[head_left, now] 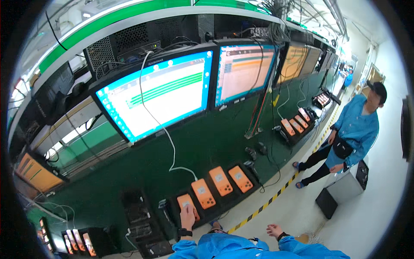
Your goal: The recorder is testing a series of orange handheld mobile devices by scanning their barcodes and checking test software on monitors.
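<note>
My left hand [187, 217] closes over the lower part of an orange phone [184, 200], the leftmost of several in a black tray [177, 214]. The phones lie back up, with pale labels and camera lenses showing. Beside it, a second orange phone [202, 194] has a white cable [174, 166] at its top end. Two more, an orange phone [220, 181] and another orange phone [240, 179], lie to the right. My right hand [274, 231] hangs apart from the bench over the floor, fingers loosely bent and apart, holding nothing.
Two lit monitors [157, 93] [246, 71] stand behind the green bench top [142, 164]. Left of the tray is a black compartment tray [140, 216]. More phones [295, 125] lie farther right. A person in blue [358, 123] stands beyond the striped floor tape [276, 196], near a grey box [345, 190].
</note>
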Action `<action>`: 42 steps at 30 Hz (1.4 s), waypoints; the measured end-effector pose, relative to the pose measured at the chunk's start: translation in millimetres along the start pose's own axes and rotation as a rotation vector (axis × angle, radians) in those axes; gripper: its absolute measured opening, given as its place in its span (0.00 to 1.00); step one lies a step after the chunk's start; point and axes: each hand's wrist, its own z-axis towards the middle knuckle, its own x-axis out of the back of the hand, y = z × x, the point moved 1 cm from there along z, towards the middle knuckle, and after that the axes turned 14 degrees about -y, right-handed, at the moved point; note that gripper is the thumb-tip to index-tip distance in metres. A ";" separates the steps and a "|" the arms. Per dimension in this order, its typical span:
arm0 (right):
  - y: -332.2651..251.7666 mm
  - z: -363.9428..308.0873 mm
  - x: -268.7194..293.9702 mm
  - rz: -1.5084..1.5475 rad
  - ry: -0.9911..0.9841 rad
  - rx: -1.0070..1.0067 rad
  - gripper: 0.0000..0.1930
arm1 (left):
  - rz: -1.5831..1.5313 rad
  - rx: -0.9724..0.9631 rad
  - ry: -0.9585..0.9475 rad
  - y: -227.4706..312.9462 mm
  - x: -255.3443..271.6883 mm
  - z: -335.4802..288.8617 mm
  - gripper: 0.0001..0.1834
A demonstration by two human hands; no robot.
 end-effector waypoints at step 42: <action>-366.0 139.7 -197.6 -0.837 -0.113 0.928 0.24 | 0.673 0.254 0.267 42.7 -91.0 89.5 0.13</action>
